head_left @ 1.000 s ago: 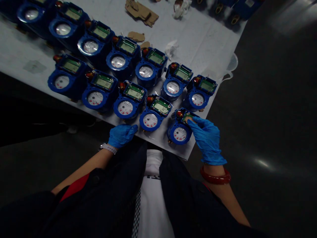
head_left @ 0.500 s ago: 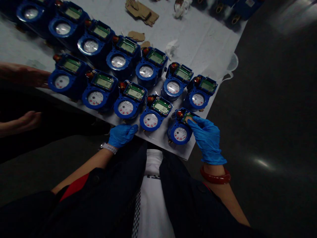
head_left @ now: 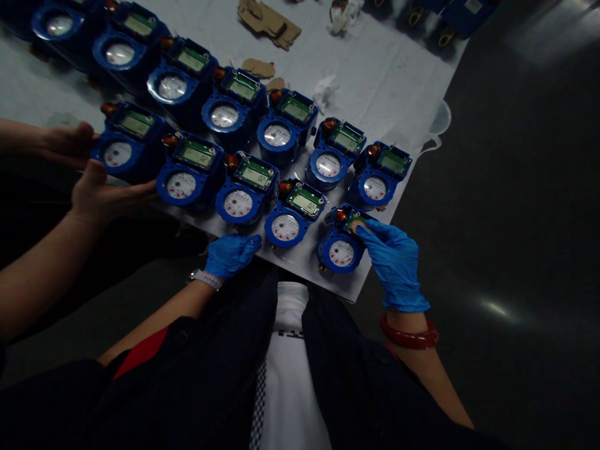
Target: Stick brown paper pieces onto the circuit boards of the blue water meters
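My right hand, in a blue glove, reaches over the blue water meter nearest the table corner. Its fingers pinch at the meter's green circuit board, where a small tan patch shows at the fingertips; what it is I cannot make out. The board's display is covered by the fingers. My left hand, also gloved, is curled closed at the table's front edge, and its palm side is hidden. Close to it are a second water meter and a third water meter, both with lit displays.
Several more blue meters stand in two slanting rows on the white table. A co-worker's bare hands flank the leftmost front meter. Torn cardboard and crumpled white paper lie behind. A clear plastic container sits by the right edge.
The co-worker's hands have come in from the left, now around the leftmost front meter. My own hands stay almost where they were.
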The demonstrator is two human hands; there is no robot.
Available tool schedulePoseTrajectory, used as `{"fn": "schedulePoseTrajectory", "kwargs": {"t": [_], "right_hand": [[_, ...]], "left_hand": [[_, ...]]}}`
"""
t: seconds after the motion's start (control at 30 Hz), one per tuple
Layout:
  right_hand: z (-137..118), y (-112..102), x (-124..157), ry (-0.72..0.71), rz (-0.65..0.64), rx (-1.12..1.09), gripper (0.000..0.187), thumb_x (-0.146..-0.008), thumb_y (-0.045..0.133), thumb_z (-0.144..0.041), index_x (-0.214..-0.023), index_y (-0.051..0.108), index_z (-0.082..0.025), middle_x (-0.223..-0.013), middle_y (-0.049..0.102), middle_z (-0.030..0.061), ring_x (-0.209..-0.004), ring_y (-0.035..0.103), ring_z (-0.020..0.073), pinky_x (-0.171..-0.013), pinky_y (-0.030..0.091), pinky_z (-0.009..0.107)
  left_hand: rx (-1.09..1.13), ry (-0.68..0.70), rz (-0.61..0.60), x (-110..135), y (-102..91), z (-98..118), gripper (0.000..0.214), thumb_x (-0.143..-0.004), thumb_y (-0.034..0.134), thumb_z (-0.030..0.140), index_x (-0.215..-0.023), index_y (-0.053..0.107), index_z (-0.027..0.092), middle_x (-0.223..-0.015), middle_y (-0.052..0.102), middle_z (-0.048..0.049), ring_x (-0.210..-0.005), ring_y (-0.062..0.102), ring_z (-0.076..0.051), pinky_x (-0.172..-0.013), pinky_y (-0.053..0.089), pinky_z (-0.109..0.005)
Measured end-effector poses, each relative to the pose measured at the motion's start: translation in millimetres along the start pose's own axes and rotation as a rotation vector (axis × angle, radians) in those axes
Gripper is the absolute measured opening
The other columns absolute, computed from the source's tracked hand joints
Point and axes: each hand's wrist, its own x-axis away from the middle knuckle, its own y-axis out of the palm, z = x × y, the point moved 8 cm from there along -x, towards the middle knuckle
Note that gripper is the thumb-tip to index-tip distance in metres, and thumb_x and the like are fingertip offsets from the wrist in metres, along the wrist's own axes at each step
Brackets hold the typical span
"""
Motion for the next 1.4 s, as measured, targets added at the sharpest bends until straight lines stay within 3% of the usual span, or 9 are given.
{"fn": "schedulePoseTrajectory", "kwargs": {"t": [0.23, 0.4, 0.63, 1.4], "right_hand": [[-1.9, -4.6, 0.6, -0.062, -0.019, 0.011, 0.056, -0.065, 0.088, -0.056, -0.101, 0.077, -0.015, -0.103, 0.072, 0.0092, -0.096, 0.069, 0.0236, -0.095, 0.061, 0.045], [-0.1, -5.4, 0.7, -0.047, -0.016, 0.043, 0.055, -0.066, 0.087, -0.056, -0.101, 0.076, -0.016, -0.103, 0.072, 0.0092, -0.097, 0.069, 0.0239, -0.095, 0.061, 0.046], [1.0, -3.6, 1.3, 0.01, 0.019, 0.015, 0.056, -0.061, 0.089, -0.053, -0.1, 0.077, -0.014, -0.1, 0.072, 0.0099, -0.096, 0.07, 0.0253, -0.096, 0.06, 0.048], [0.4, 0.3, 1.1, 0.001, -0.011, 0.047, 0.058, -0.064, 0.089, -0.055, -0.104, 0.076, -0.014, -0.103, 0.072, 0.0099, -0.096, 0.069, 0.0237, -0.096, 0.06, 0.046]], "left_hand": [[-0.004, -0.048, -0.045, -0.2, 0.2, -1.6, 0.057, -0.104, 0.043, 0.053, -0.074, 0.069, 0.013, -0.071, 0.051, -0.0019, -0.066, 0.036, -0.01, -0.069, 0.016, -0.029], [-0.003, -0.012, -0.012, -0.7, 0.3, -1.9, 0.062, -0.102, 0.038, 0.056, -0.072, 0.07, 0.013, -0.072, 0.058, -0.0056, -0.063, 0.035, -0.011, -0.066, 0.017, -0.029], [0.016, 0.01, -0.002, 0.1, 0.3, -1.6, 0.066, -0.099, 0.03, 0.061, -0.078, 0.073, 0.017, -0.082, 0.07, -0.0113, -0.069, 0.049, -0.017, -0.064, 0.021, -0.03], [0.02, 0.025, 0.0, -0.3, -1.4, 0.3, 0.065, -0.099, 0.03, 0.06, -0.067, 0.065, 0.016, -0.072, 0.063, -0.0102, -0.061, 0.039, -0.015, -0.063, 0.018, -0.031]]}}
